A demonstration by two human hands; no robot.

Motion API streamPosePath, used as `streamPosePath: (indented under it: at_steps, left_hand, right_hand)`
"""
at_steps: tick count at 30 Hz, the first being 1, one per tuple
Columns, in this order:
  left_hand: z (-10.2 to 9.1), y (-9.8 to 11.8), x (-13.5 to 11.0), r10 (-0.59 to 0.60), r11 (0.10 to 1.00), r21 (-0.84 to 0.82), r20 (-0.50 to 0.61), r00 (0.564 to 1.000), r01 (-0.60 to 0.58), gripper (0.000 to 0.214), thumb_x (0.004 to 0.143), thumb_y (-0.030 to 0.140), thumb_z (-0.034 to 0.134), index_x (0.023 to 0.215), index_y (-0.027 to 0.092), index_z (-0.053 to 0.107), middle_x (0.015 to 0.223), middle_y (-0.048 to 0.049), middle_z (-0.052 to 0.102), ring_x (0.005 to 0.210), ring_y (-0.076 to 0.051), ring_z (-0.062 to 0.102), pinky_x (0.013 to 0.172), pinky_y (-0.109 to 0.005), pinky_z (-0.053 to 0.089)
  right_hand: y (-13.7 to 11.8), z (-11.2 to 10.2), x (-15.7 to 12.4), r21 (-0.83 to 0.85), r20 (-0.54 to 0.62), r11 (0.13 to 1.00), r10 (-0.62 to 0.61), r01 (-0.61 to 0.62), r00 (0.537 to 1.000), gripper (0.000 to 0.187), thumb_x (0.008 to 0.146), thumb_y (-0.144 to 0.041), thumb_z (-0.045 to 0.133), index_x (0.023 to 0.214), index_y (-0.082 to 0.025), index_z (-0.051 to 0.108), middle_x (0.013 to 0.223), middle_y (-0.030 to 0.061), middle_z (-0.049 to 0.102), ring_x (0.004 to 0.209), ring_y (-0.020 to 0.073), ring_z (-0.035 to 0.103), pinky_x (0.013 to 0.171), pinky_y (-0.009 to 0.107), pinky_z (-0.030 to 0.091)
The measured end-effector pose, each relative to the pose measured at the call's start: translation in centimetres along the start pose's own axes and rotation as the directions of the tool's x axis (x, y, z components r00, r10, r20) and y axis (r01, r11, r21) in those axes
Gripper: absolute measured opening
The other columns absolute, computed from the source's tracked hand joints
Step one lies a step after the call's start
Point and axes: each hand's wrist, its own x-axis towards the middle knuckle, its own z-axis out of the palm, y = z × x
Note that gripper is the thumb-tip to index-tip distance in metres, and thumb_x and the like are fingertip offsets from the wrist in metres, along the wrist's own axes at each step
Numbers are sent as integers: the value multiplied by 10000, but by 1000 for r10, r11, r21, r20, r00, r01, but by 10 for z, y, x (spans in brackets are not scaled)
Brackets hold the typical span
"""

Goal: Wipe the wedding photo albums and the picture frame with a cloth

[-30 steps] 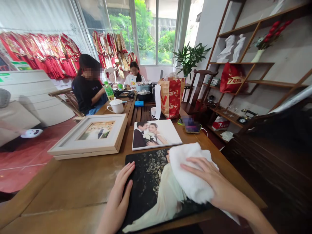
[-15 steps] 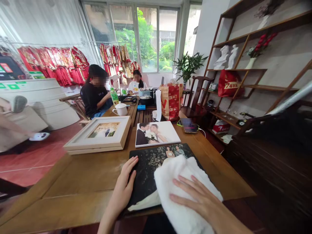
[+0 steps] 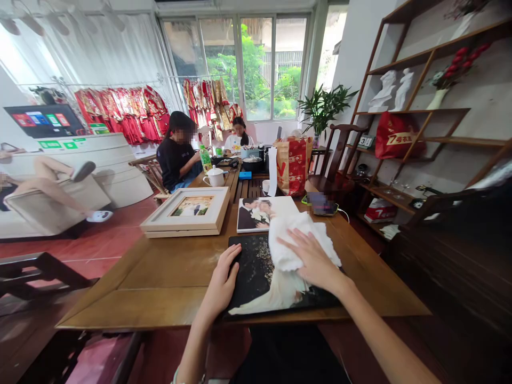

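Note:
A dark photo print (image 3: 256,280) of a bride in a long white gown lies flat at the near edge of the wooden table (image 3: 172,277). My left hand (image 3: 222,285) rests flat on its left edge, fingers stretched out. My right hand (image 3: 314,258) presses a white cloth (image 3: 294,240) onto the upper right part of the print, fingers spread over the cloth. A second print (image 3: 256,213) of a couple on a white ground lies just beyond it, partly covered by the cloth.
A pale wooden picture frame (image 3: 188,210) sits to the left. A phone (image 3: 322,205), a red paper bag (image 3: 294,165), a white teapot (image 3: 216,176) and a bottle stand further back. Two people sit at the far end. Shelves (image 3: 400,112) line the right wall.
My right hand has slid the cloth from the near right corner up to the print's far end. My left hand stays on the left edge. The camera has pulled back.

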Motion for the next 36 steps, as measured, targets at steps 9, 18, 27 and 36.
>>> streamPosePath:
  at_steps: [9, 18, 27, 36]
  left_hand:
    - [1, -1, 1, 2, 1000, 24, -17, 1000, -2, 371, 903, 250, 382, 1256, 222, 491, 1381, -76, 462, 1318, -187, 380, 1138, -425, 250]
    - [1, -2, 1, -4, 1000, -12, -12, 1000, 4, 374, 895, 267, 395, 1253, 221, 497, 1384, -72, 462, 1319, -186, 376, 1140, -417, 245]
    - [-2, 11, 0, -150, 982, -120, -17, 988, 147, 404, 941, 361, 295, 1235, 203, 524, 1379, -71, 476, 1316, -176, 385, 1143, -396, 234]
    - [1, 11, -1, -94, 992, -88, -37, 995, 90, 413, 948, 386, 296, 1233, 194, 526, 1368, -78, 471, 1306, -167, 386, 1144, -392, 230]
  right_hand:
    - [-44, -14, -88, 249, 149, 941, -270, 228, 951, 933, 557, -14, 434, 1401, -393, 316, 1530, -76, 173, 1404, 197, 91, 1133, 476, 66]
    - [18, -19, -42, 45, 66, 993, 102, -105, 993, 803, 612, -36, 425, 1380, -269, 410, 1500, 26, 292, 1385, 225, 192, 1121, 469, 125]
    - [-81, 12, -14, 29, 11, 999, -33, 32, 999, 793, 637, -85, 526, 1399, -241, 373, 1512, 115, 252, 1395, 298, 92, 1105, 515, 21]
    - [-61, -10, -84, 214, 158, 962, -208, 172, 965, 908, 548, -26, 410, 1392, -356, 358, 1518, -55, 227, 1398, 181, 132, 1134, 475, 88]
